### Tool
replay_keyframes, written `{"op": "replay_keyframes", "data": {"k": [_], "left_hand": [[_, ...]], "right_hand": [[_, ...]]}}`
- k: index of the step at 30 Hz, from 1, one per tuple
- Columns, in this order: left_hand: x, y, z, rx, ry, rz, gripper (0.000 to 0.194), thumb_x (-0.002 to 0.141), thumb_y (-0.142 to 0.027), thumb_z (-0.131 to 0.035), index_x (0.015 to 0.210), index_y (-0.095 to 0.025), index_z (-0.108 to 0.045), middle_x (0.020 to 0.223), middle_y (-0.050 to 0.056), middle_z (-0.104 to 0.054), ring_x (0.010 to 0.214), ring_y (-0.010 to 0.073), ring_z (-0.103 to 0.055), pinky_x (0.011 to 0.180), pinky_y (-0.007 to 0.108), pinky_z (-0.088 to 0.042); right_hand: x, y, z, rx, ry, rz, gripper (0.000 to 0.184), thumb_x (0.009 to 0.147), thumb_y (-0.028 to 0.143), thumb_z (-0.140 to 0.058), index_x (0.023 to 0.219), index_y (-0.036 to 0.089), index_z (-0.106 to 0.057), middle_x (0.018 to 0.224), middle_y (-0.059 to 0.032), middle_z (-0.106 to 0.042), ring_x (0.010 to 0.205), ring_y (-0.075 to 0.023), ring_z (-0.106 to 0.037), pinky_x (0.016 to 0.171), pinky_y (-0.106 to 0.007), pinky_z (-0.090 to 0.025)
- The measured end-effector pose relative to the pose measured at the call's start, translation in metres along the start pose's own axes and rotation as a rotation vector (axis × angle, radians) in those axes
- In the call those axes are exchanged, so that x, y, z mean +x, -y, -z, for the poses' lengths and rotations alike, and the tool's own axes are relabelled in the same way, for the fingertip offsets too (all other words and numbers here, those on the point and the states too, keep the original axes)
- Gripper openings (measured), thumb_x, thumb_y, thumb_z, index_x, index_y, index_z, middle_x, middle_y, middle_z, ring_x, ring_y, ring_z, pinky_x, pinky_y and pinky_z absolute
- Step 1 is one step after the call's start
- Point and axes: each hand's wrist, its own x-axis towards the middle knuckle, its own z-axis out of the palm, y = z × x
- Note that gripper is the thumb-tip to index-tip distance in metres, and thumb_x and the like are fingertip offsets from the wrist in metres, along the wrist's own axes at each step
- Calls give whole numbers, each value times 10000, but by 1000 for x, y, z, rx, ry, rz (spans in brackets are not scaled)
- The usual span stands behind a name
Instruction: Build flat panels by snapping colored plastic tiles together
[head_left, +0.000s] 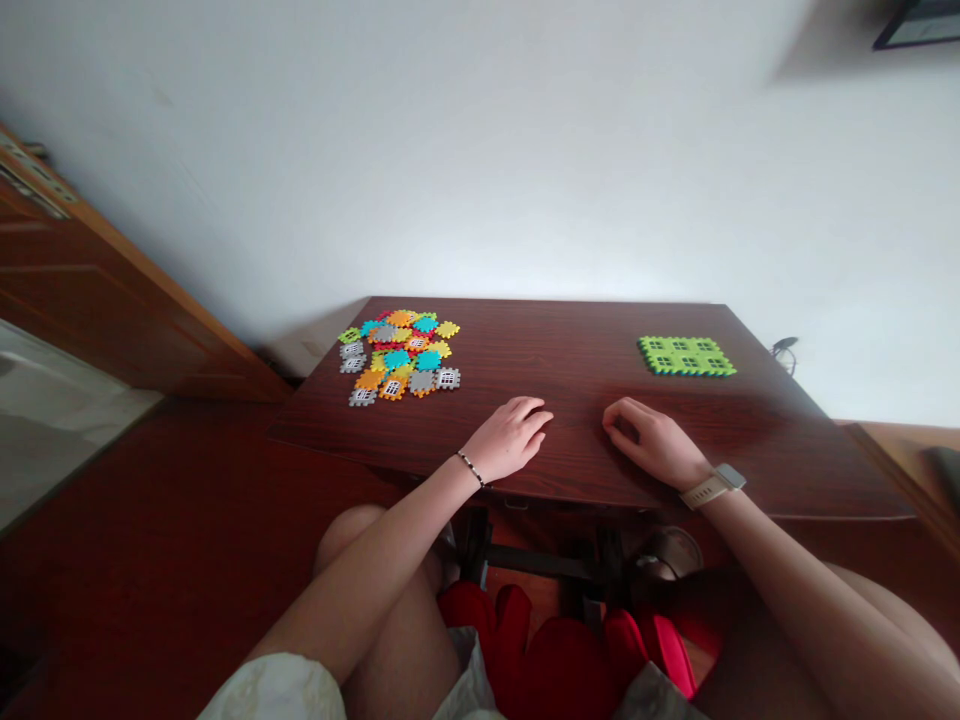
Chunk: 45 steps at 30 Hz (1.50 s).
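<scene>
Both my hands rest on a dark wooden table (570, 350) near its front edge. My left hand (510, 437), with a thin bracelet on the wrist, lies palm down with its fingers loosely curled and nothing in it. My right hand (651, 441), with a watch on the wrist, also rests with curled fingers and holds nothing. A pile of several coloured interlocking plastic tiles (400, 354) lies at the table's far left. A flat green panel of joined tiles (685, 356) lies at the far right.
A white wall stands behind the table. A wooden cabinet (90, 290) runs along the left. Under the table, between my knees, are red slippers (562, 650) and a dark table frame. The floor is reddish brown.
</scene>
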Motion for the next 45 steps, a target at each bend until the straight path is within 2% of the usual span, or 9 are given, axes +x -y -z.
{"op": "replay_keyframes", "data": {"k": [6,15,23,30,37,42,45], "left_hand": [[2,14,11,-1,-11,6,309,1052,-228,-609,1352,-208,-683,1473,143,-623,1424,298,-580,1250,512,-506],[-10,74,47,47,-142,204,357,1019,-217,-631,1376,-217,-644,1456,134,-631,1402,298,-586,1248,532,-484],[-42,125,73,105,-124,399,470,963,-276,-717,1414,-204,-604,1460,138,-639,1410,334,-573,1250,541,-456],[-70,145,85,130,-128,501,476,953,-337,-731,1398,-212,-616,1496,141,-600,1457,333,-522,1283,531,-403],[-97,159,103,186,-249,678,521,958,-443,-711,1414,-228,-582,1486,138,-618,1430,338,-529,1263,537,-395],[-125,177,114,248,-357,913,496,943,-317,-643,1415,-182,-572,1467,173,-610,1428,360,-526,1272,539,-379],[-139,183,118,214,-370,1018,543,911,-289,-642,1436,-169,-568,1456,183,-607,1397,371,-548,1248,540,-412]], "right_hand": [[1,5,2,-4,-14,7,71,1023,258,-563,984,252,-622,959,-59,-695,776,-217,-643,737,-354,-525],[0,4,2,-6,-11,0,60,1011,240,-574,982,257,-625,965,-57,-707,777,-218,-652,734,-349,-524],[0,3,1,-9,-5,-4,62,1020,252,-564,979,259,-610,973,-60,-709,808,-227,-676,755,-358,-540],[0,4,1,-9,-8,2,72,1025,268,-558,980,268,-614,985,-67,-719,836,-240,-692,769,-372,-558],[1,5,2,-18,-12,5,78,1014,269,-564,976,266,-632,968,-66,-716,794,-232,-673,731,-368,-544],[1,4,2,-20,-2,11,79,1023,277,-567,980,266,-632,968,-62,-705,772,-223,-657,720,-360,-533],[2,4,2,-19,-7,15,84,1029,288,-564,978,269,-628,970,-66,-708,792,-231,-669,743,-364,-541]]}}
